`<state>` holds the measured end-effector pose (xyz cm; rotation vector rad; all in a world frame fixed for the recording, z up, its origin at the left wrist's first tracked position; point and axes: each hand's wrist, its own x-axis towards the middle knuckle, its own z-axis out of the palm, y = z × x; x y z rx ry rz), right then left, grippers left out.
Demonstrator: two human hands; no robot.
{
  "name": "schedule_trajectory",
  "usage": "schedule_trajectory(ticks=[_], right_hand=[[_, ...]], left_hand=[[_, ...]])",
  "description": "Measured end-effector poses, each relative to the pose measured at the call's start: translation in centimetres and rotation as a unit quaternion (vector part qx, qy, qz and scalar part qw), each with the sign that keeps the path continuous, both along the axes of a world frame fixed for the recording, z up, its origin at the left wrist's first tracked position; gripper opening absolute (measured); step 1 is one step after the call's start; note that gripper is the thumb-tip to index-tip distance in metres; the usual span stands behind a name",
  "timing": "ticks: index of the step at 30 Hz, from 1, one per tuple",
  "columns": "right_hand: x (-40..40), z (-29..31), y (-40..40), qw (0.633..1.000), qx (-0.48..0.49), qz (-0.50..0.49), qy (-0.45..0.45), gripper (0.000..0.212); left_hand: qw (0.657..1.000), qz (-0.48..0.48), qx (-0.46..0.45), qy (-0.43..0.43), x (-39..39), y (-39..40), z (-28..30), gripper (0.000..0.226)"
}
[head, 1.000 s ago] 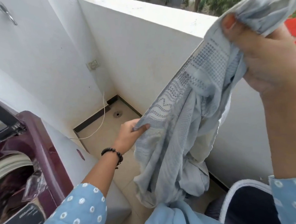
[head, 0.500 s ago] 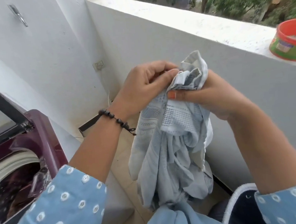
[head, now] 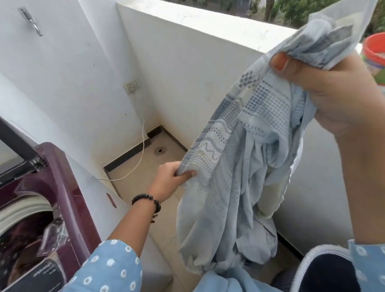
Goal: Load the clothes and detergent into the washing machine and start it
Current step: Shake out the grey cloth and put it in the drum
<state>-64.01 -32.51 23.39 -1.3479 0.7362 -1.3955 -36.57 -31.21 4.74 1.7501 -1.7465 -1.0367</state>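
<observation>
One washer (head: 60,184), one cloth (head: 238,165), one tub (head: 381,59), two hands: left (head: 173,179), right (head: 333,95), one bracelet (head: 148,200).

A person on a balcony holds up a pale blue garment (head: 230,177): right hand (head: 333,90) grips its bunched top at upper right of frame, left hand (head: 173,179) pinches a patterned edge near centre. Maroon top-load washing machine (head: 59,178) w/ lid raised sits at lower left; red detergent tub (head: 381,57) on parapet wall (head: 200,15), far right
</observation>
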Motion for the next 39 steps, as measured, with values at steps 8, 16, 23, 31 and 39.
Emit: schedule_trajectory(ticks=[8, 16, 23, 31, 39], right_hand=[[1.6, -2.9, -0.3, 0.992, 0.073, 0.082, 0.065, 0.023], [6.6, -6.7, -0.2, 0.97, 0.097, 0.159, 0.158, 0.019], [4.3, -4.8, -1.0, 0.979, 0.051, 0.13, 0.148, 0.013], [0.8, -2.7, -2.0, 0.996, 0.046, 0.06, 0.04, 0.016], [-1.1, -2.9, -2.8, 0.999, 0.045, 0.023, 0.015, 0.023]], left_hand=[[0.976, 0.061, -0.162, 0.13, -0.7, -2.2, 8.0, 0.009], [0.951, -0.024, -0.293, 0.091, -5.3, -2.0, 12.9, 0.011], [0.967, -0.04, -0.12, 0.221, -2.2, -0.6, 8.4, 0.044], [0.997, 0.06, -0.055, 0.003, 3.3, 1.4, 1.5, 0.02], [0.971, 0.182, -0.096, 0.124, 6.0, 0.8, 2.9, 0.021]])
